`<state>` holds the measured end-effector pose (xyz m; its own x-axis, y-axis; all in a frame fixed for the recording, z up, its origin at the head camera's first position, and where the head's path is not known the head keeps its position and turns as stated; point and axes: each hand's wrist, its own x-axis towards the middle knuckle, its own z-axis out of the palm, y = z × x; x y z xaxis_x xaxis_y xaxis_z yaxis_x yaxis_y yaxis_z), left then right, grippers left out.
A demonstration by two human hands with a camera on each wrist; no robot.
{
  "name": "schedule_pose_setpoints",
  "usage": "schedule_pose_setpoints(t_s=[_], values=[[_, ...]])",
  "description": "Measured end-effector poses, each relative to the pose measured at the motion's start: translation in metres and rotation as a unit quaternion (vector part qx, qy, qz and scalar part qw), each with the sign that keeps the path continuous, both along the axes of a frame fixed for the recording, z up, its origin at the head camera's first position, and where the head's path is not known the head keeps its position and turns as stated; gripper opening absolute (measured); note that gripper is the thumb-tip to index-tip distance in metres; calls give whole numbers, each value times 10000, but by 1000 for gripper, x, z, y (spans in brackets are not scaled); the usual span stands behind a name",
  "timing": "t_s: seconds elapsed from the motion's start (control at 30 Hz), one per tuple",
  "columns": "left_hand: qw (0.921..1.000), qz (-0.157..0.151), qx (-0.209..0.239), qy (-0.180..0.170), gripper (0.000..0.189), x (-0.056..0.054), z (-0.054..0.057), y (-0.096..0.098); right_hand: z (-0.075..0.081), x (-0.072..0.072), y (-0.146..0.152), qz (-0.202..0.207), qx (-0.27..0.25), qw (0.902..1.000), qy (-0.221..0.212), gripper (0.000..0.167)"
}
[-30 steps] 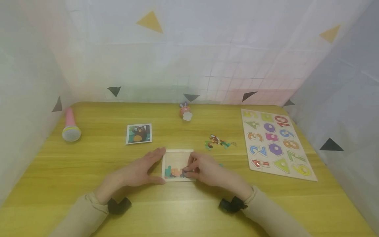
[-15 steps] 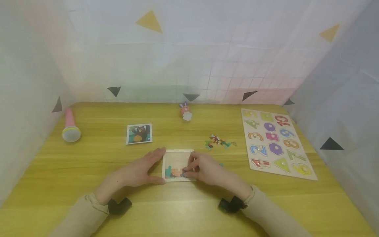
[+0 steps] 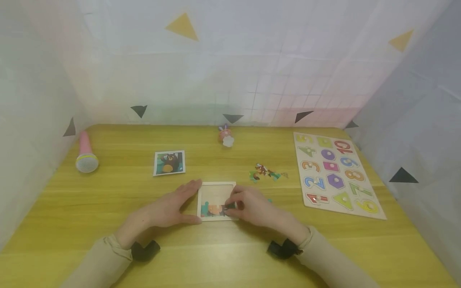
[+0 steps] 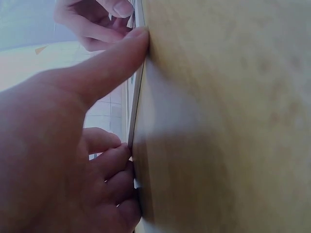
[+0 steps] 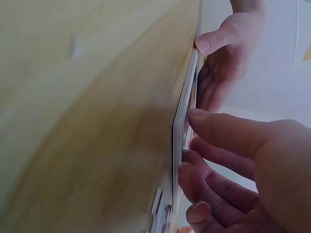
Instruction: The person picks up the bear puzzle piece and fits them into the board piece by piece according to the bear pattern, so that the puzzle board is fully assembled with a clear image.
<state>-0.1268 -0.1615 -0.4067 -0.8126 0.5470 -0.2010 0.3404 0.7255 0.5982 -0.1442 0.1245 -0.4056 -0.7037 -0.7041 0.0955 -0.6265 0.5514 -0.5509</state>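
Observation:
A small wooden puzzle tray (image 3: 217,183) lies in front of me, with teal and orange puzzle pieces (image 3: 214,210) along its near side. My left hand (image 3: 169,206) spans the tray's left edge, thumb at the near corner and fingertips at the far one. Over the tray's near right corner, my right hand (image 3: 253,206) pinches a dark puzzle piece (image 3: 230,205), mostly hidden by the fingers. In the right wrist view the right thumb (image 5: 223,131) presses at the tray's rim. Its other fingers curl loosely beside it.
Loose puzzle pieces (image 3: 261,169) lie beyond the right hand, and a teal piece (image 3: 269,200) peeks out behind it. A bear picture card (image 3: 169,163), a pink toy microphone (image 3: 86,154), a small pink figure (image 3: 225,136) and a number board (image 3: 336,180) surround the tray.
The right fingers have shifted slightly at the tray's near right corner, and more of the dark piece shows between them. The left hand and the tray stay in place.

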Motion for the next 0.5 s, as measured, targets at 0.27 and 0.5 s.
schedule_pose_setpoints(t_s=[0.27, 0.5], values=[[10000, 3, 11, 30, 104, -1, -1, 0, 2, -2, 3, -139, 71, 9998, -104, 20], [10000, -3, -15, 77, 104, -2, -2, 0, 1, -8, 11, 63, -161, 9986, -508, 21]])
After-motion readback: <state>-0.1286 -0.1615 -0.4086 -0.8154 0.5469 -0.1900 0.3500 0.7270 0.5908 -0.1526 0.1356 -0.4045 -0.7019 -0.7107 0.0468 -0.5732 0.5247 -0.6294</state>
